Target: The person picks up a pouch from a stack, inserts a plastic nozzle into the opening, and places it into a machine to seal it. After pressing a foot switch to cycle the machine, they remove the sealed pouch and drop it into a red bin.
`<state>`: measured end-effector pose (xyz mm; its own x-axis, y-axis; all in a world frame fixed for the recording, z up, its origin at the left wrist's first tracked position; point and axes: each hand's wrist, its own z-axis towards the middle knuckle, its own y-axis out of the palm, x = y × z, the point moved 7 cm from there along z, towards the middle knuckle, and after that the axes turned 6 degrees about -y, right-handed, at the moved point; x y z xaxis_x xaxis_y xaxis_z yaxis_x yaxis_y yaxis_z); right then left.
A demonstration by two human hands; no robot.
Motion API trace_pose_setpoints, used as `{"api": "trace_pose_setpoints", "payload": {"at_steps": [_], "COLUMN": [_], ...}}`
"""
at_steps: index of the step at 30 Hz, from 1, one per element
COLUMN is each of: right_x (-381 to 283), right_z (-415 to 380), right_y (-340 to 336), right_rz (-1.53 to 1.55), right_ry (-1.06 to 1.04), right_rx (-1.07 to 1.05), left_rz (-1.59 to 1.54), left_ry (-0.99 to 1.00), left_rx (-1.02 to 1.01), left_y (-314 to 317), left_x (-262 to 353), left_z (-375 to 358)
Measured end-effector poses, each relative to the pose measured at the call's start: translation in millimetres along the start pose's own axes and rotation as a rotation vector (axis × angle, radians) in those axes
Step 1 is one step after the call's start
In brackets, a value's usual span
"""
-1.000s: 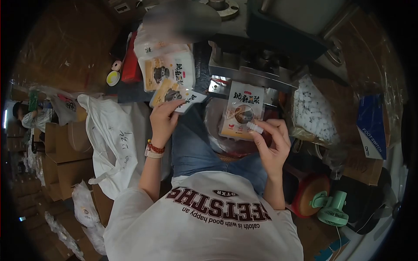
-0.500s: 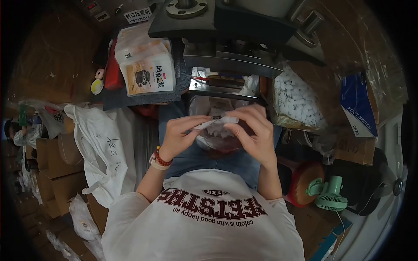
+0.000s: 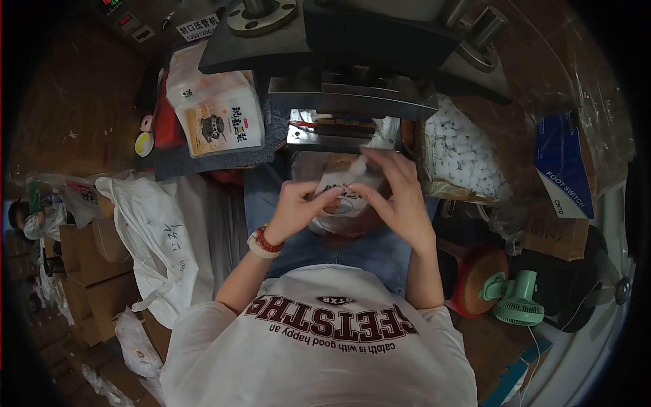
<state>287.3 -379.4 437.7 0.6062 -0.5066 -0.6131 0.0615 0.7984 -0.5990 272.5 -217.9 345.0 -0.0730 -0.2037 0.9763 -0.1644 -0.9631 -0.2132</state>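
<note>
A printed pouch (image 3: 344, 197) with dark lettering is held between my two hands, just in front of the machine's metal plate. My left hand (image 3: 293, 211), with beads and a band at the wrist, pinches its left edge. On the other side, my right hand (image 3: 399, 197) has its thumb on the pouch's face, with a small white piece (image 3: 359, 165) by its fingers. Beneath is a clear plastic bag (image 3: 308, 166), its contents mostly hidden by the pouch and hands.
The machine (image 3: 352, 98) stands ahead. Stacked printed pouches (image 3: 220, 122) lie at its left, and a box of small white pieces (image 3: 458, 152) at its right. A white sack (image 3: 166, 237) is at left; a green fan (image 3: 519, 302) and a foot switch box (image 3: 563, 163) are at right.
The pouch, earlier seen nearly edge-on, now shows its printed face. The white piece has moved up toward my right fingers. The view has shifted slightly.
</note>
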Motion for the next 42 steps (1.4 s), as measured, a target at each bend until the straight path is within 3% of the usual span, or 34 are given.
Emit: {"api": "trace_pose_setpoints", "payload": {"at_steps": [1, 5, 7, 9, 13, 15, 16, 17, 18, 19, 20, 22, 25, 26, 28, 29, 31, 33, 34, 35, 37, 40, 42], "right_x": [5.2, 45.5, 71.8, 108.7, 141.7, 131.3, 121.0, 113.3, 109.8, 106.3, 96.6, 72.8, 41.1, 25.0, 3.4, -3.7, -11.8, -25.2, -27.2, -26.4, -46.3, -42.5, -30.0], "right_z": [-2.3, -13.2, -14.1, -16.9, -23.2, -24.8, -27.3, -29.0, -36.4, -43.6, -45.8, -41.7, -35.1, -30.2, -27.0, -24.3, -17.3, -2.5, -4.8, -5.7, -6.0, -2.9, 0.6], "right_y": [-1.6, -61.4, -74.6, -60.3, -42.1, -53.0, -59.5, -59.7, -62.9, -64.4, -61.4, -36.4, -20.3, -14.7, -2.5, 7.5, 22.7, 35.2, 38.9, 31.2, 19.4, 14.4, 7.4], "right_rz": [0.001, -0.084, -0.182, -0.770, -0.567, -0.415, -0.275, -0.274, -0.068, 0.139, 0.137, 0.566, 0.573, 0.605, 0.762, 0.857, 0.946, 0.528, 0.434, 0.428, 0.155, 0.074, 0.004], "right_ry": [-0.003, 0.278, 0.310, 0.314, 0.454, 0.373, 0.463, 0.456, 0.463, 0.468, 0.471, 0.409, 0.321, 0.230, 0.224, 0.218, 0.214, -0.023, -0.171, -0.176, -0.383, -0.333, -0.266], "right_rx": [0.001, 0.335, 0.351, 0.106, -0.036, 0.172, 0.295, 0.292, 0.404, 0.516, 0.519, 0.429, 0.326, 0.249, 0.272, 0.235, 0.199, 0.021, 0.008, 0.008, -0.145, -0.164, -0.070], "left_rz": [-0.185, -0.487, -0.673, -0.674, -0.744, -0.376, 0.046, 0.478, 0.910, 1.126, 1.126, 1.292, 0.955, 0.951, 0.461, 0.457, 0.499, 0.547, 0.663, 0.779, 0.778, 0.612, 0.124], "left_ry": [-0.304, -0.424, -0.496, -0.446, -0.439, -0.302, -0.284, -0.087, 0.118, 0.038, 0.039, -0.023, 0.157, 0.158, 0.062, 0.065, 0.306, 0.365, 0.396, 0.428, 0.466, 0.393, -0.009], "left_rx": [-0.037, 0.040, 0.048, 0.035, 0.069, 0.057, 0.197, 0.420, 0.627, 0.678, 0.674, 0.394, 0.362, 0.355, 0.412, 0.410, 0.398, 0.356, 0.329, 0.304, 0.244, 0.093, -0.073], "left_y": [8.5, 12.1, 10.9, 10.6, 6.6, -7.7, -35.2, -62.8, -78.9, -95.5, -110.2, -120.7, -124.0, -118.3, -118.0, -109.9, -87.1, -71.9, -62.4, -54.5, -49.9, -32.9, -15.1], "left_x": [-27.2, -34.5, -29.9, -29.1, -35.3, -31.3, -22.9, 5.7, 33.0, 22.7, 6.6, -38.8, -26.3, -16.0, -4.4, 6.5, 40.1, 54.5, 65.7, 72.4, 74.5, 60.2, 10.6], "left_z": [4.9, 27.4, 44.0, 54.4, 56.6, 58.0, 52.5, 42.6, 27.2, 19.2, 10.3, -1.5, -29.1, -32.3, -35.5, -34.2, -36.5, -38.8, -40.1, -41.1, -42.3, -32.9, -13.5]}}
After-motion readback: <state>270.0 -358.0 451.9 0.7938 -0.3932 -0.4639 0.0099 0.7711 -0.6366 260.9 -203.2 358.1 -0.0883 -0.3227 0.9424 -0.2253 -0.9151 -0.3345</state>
